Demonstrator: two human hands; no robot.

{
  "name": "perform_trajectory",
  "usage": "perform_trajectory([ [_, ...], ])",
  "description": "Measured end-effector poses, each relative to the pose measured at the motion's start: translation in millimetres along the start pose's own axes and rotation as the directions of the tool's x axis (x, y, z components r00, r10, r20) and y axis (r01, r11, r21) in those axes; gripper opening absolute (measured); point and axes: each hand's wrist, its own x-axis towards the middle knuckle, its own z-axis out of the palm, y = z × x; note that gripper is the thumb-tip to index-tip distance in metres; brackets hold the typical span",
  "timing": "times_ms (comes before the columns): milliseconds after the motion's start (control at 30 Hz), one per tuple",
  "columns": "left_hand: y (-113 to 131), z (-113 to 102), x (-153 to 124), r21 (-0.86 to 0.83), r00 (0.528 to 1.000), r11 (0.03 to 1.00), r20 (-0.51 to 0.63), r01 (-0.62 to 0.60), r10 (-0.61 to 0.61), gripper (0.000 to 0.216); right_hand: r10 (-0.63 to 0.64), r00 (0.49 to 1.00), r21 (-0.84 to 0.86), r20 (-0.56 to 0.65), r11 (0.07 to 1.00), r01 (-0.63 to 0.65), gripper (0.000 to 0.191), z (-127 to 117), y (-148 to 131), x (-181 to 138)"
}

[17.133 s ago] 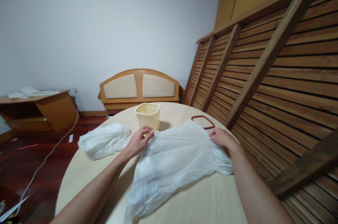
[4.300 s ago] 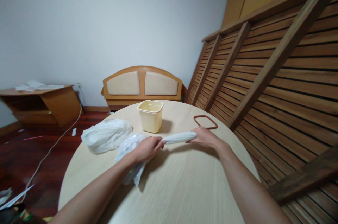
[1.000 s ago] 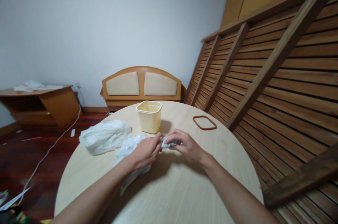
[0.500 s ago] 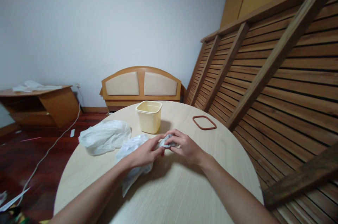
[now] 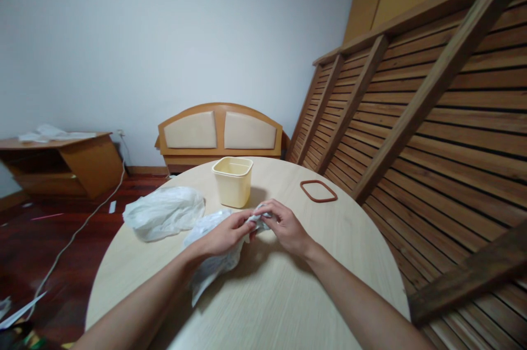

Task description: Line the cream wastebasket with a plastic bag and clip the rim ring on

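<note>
Over the middle of a round table [image 5: 304, 295], the left hand [image 5: 231, 232] and right hand [image 5: 289, 231] pinch a bunched white bag [image 5: 218, 270], perhaps twisted where hidden. A yellow bin [image 5: 234, 189] stands toward the far edge, a second bag [image 5: 164, 214] by the left edge, a brown frame [image 5: 325, 200] near the right.

Two bare human arms on my screen, near-matching pair. Left forearm [image 5: 142, 296], long and slim, bare from wrist until frame edge cuts it off. Right forearm [image 5: 356, 287] likewise bare, smooth in outline. Both broaden away from narrow, bare wrists [image 5: 312, 251]. Left grip [image 5: 225, 233]: bare hand, slender fingers [image 5: 242, 216], some tips hidden from me. Right grip [image 5: 289, 229]: bare hand too, slim jointed fingers, rounded knuckles. Nails too small for me to make out.
</note>
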Motion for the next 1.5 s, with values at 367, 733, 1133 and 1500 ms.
perform_trajectory([
  [367,-13.8,13.6,9.0,-0.106,0.968,0.994,-0.250,-0.011,-0.016,0.041,0.369,0.929,0.393,-0.019,0.857,-0.332,0.031,9.2,9.7,2.1],
  [733,-13.7,10.1,14.5,-0.169,0.889,0.986,-0.451,0.005,-0.082,0.044,0.142,0.976,0.196,-0.164,0.975,-0.108,0.053,19.2,8.1,-3.6],
  [1133,-17.7,8.1,14.6,-0.083,0.860,0.995,-0.501,0.062,-0.096,0.040,-0.251,0.968,-0.553,0.009,0.805,0.214,0.045,15.4,-6.5,-6.4],
  [1500,-23.5,11.2,9.5,0.167,0.825,0.984,-0.564,0.065,0.042,0.019,-0.246,0.968,-0.523,0.060,0.818,0.240,0.020,15.9,-3.8,-3.9],
])
